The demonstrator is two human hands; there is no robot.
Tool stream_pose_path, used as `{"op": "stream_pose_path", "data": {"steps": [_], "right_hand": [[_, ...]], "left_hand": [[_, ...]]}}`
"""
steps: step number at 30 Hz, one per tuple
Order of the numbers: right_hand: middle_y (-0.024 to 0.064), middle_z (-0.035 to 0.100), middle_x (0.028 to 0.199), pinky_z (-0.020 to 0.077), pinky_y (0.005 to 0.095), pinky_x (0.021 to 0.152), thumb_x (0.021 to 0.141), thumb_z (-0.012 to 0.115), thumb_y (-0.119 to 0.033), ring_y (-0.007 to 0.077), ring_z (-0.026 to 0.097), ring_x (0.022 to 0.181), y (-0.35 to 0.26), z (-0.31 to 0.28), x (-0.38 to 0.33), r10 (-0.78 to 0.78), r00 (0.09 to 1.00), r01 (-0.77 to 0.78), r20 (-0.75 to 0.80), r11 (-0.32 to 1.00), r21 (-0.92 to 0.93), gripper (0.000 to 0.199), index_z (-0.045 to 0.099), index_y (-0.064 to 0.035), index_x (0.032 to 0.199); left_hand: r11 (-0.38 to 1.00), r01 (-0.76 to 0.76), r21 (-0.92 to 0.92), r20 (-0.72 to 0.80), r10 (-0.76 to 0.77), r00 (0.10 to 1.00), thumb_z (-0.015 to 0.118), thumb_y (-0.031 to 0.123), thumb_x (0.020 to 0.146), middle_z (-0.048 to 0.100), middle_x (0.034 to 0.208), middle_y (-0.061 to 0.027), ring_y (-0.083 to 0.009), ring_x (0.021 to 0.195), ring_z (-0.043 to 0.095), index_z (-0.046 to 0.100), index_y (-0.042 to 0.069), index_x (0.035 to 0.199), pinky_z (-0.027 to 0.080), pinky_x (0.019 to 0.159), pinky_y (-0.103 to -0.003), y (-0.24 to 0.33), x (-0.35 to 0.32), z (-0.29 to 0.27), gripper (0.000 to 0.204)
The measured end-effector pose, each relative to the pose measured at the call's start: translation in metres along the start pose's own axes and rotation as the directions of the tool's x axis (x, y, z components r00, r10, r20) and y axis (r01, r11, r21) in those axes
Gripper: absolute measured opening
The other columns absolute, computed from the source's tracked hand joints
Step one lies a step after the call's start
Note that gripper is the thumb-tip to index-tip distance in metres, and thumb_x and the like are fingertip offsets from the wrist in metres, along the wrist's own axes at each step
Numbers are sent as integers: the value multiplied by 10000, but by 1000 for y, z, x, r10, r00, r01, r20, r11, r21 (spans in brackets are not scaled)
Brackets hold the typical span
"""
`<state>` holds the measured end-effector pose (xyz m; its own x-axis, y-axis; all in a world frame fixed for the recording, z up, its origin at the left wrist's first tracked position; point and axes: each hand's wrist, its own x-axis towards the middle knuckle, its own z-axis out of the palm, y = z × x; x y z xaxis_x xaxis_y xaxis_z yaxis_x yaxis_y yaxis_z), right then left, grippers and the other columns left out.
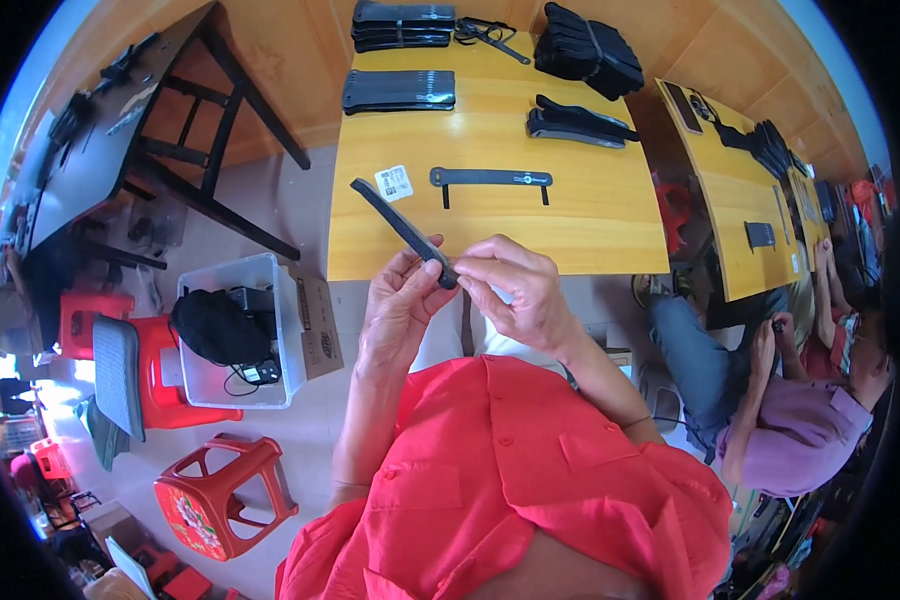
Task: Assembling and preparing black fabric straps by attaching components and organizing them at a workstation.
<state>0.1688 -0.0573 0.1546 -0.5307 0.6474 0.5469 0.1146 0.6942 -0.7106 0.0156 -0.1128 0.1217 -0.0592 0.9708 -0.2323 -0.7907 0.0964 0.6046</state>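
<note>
My left hand [398,305] is closed round the lower part of a long black strap [395,220], which slants up and left over the table's front edge. At the strap's near end, my right hand [518,290] has its thumb and fingers pinched together; whether it grips the end or something small there is hidden. Beyond my hands, another black strap [490,178] lies crosswise on the yellow table [590,235], with two short dark tabs pointing toward me. A small white printed label [393,183] lies close to the held strap.
Stacks of black straps [398,92] and a banded black bundle [588,52] occupy the table's far side, with loose straps [580,124] nearer. A clear plastic bin [292,340] and red stool [225,495] stand left. At right, a person in purple [785,435] sits by another table.
</note>
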Motion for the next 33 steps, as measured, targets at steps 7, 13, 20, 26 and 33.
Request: {"op": "stream_pose_path", "data": {"steps": [7, 13, 20, 26, 33], "right_hand": [[108, 598, 810, 478, 290, 555, 742, 644, 57, 227, 607, 668, 1, -4, 4, -51, 999, 50, -3, 995, -86, 127, 622, 18, 860], [111, 599, 812, 481, 301, 561, 742, 651, 58, 237, 611, 680, -1, -8, 6, -24, 1000, 24, -6, 999, -40, 133, 617, 21, 865], [122, 599, 828, 489, 306, 581, 752, 632, 70, 248, 614, 693, 0, -6, 3, 8, 1000, -8, -4, 999, -47, 146, 602, 28, 888], [127, 571, 812, 485, 327, 563, 757, 593, 98, 268, 602, 682, 3, -4, 4, -14, 1000, 15, 5, 998, -64, 164, 564, 35, 906], [120, 532, 803, 488, 346, 584, 719, 577, 92, 279, 583, 704, 6, 1, 2, -34, 999, 36, 20, 991, -129, 209, 549, 28, 915]], "left_hand": [[995, -37, 89, -41, 40, 998, 596, 22, 846, 623, 911, -70, -133, 825, 633, 485, -38, 1162, 557, 754, -269, -3, 2, 10, 340], [998, -58, 29, -57, 59, 997, 607, 27, 841, 625, 896, -72, -118, 800, 632, 488, -33, 1158, 565, 716, -246, -5, 4, 14, 344], [989, -122, 80, -63, 128, 990, 586, 20, 851, 622, 917, -79, -132, 818, 634, 487, -41, 1159, 566, 725, -260, -10, 4, 11, 330], [976, -169, 136, -77, 181, 980, 561, 11, 862, 628, 934, -96, -157, 834, 641, 489, -54, 1165, 572, 740, -287, -11, 5, 15, 318], [977, -144, 154, -109, 162, 981, 620, 0, 820, 623, 925, -72, -117, 829, 620, 471, -43, 1201, 556, 718, -246, -9, 4, 16, 412]]}}
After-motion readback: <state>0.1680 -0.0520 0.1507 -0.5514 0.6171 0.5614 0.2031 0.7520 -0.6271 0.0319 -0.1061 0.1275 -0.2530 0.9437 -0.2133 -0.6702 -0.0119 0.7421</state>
